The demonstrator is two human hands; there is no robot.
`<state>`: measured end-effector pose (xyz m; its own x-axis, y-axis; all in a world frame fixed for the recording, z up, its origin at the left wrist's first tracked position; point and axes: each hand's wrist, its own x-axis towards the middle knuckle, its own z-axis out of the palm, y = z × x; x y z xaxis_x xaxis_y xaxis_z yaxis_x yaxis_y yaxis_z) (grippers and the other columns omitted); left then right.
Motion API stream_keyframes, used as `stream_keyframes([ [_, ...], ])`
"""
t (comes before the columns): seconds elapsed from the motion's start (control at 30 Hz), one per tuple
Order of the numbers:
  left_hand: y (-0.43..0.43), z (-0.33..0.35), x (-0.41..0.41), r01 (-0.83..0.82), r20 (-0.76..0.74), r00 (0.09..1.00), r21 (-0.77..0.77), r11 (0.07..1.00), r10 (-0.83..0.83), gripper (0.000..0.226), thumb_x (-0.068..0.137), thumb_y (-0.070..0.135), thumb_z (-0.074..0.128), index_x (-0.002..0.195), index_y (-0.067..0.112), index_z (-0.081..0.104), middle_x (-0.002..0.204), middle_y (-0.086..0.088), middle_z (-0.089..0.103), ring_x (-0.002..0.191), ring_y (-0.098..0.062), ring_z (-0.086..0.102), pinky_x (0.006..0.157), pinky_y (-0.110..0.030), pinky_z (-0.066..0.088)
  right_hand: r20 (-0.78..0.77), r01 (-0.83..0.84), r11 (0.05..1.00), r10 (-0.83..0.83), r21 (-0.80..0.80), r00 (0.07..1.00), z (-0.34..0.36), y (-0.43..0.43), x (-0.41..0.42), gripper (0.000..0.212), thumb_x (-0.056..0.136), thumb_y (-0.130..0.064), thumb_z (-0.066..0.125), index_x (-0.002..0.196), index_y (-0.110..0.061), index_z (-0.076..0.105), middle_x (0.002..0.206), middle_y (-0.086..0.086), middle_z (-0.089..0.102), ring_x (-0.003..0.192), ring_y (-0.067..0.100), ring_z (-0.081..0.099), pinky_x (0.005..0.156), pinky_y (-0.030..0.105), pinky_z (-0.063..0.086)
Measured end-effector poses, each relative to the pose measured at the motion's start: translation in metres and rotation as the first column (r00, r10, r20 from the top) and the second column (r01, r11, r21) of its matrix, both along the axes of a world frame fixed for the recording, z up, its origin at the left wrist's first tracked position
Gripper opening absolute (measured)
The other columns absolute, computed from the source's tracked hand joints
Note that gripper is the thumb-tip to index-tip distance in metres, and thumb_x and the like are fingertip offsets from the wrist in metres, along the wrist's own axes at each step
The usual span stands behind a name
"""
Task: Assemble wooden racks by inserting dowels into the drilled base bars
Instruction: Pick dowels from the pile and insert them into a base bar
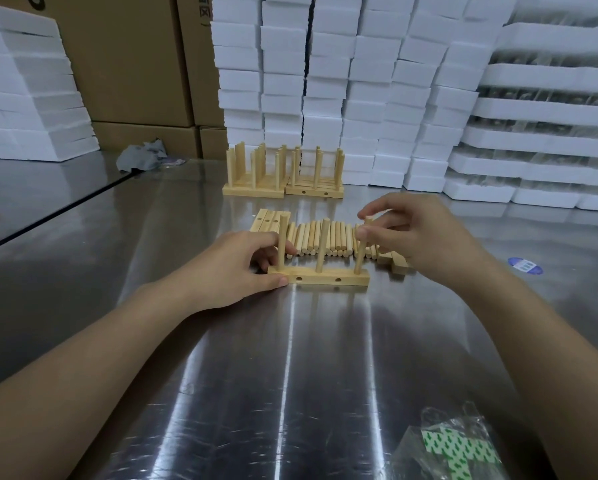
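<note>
Nearest us, a plastic bag (458, 441) of green-printed sheets lies on the steel tabletop (290, 375). Beyond it our left hand (235, 271) grips the left end of the base bar (320, 276), which lies crosswise with three dowels upright in it. Our right hand (418, 233) pinches the rightmost dowel (362, 251) near its top, fingers (377, 206) closed on it. We judge that a straight downward press would seat it. Loose dowels (325, 237) lie just behind, with finished racks (283, 174) farther back.

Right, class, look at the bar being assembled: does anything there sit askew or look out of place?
Yes: the right-end dowel, pinched by the right hand, leans rightward in the base bar, while the left dowel and middle dowel stand nearly upright. The left hand holds the bar's left end.
</note>
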<state>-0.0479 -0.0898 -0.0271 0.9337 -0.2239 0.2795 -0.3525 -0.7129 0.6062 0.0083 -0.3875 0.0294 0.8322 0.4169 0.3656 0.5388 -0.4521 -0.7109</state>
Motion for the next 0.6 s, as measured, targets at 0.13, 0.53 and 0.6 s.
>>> stream_keyframes([
  [0.13,-0.0002,-0.0008,0.0002,-0.004,-0.004,1.0,-0.009,1.0,0.004,0.039,0.091,0.031,0.086,0.123,0.044,0.07,0.1,0.013,0.07,0.093,-0.005,0.067,0.076,-0.012,0.049,-0.075,-0.051,0.999,0.052,0.017,0.996,-0.004,0.0005,0.0012,0.009,0.093,-0.025,0.08,0.1,-0.019,0.08,0.089,-0.002,0.082,0.09,0.014,0.079,0.088,0.039,0.065],
  [0.53,-0.0007,-0.0028,0.0011,-0.014,-0.024,1.0,-0.037,0.999,0.013,0.029,0.089,0.031,0.087,0.114,0.04,0.075,0.1,0.029,0.07,0.093,-0.005,0.068,0.078,-0.018,0.052,-0.117,-0.013,0.999,0.009,-0.029,0.993,-0.0041,0.0037,-0.0019,0.034,0.091,-0.032,0.082,0.087,-0.007,0.06,0.08,0.005,0.077,0.077,0.027,0.079,0.071,0.069,0.061],
  [0.6,-0.0005,-0.0017,0.0006,-0.02,-0.025,0.999,-0.024,0.999,0.02,0.024,0.09,0.032,0.087,0.111,0.039,0.077,0.102,0.025,0.073,0.094,-0.003,0.068,0.08,-0.02,0.053,-0.098,0.006,1.0,-0.008,-0.027,0.995,-0.0045,0.0039,-0.0029,0.031,0.09,-0.033,0.083,0.088,-0.01,0.063,0.078,0.004,0.077,0.074,0.025,0.078,0.07,0.067,0.061],
])
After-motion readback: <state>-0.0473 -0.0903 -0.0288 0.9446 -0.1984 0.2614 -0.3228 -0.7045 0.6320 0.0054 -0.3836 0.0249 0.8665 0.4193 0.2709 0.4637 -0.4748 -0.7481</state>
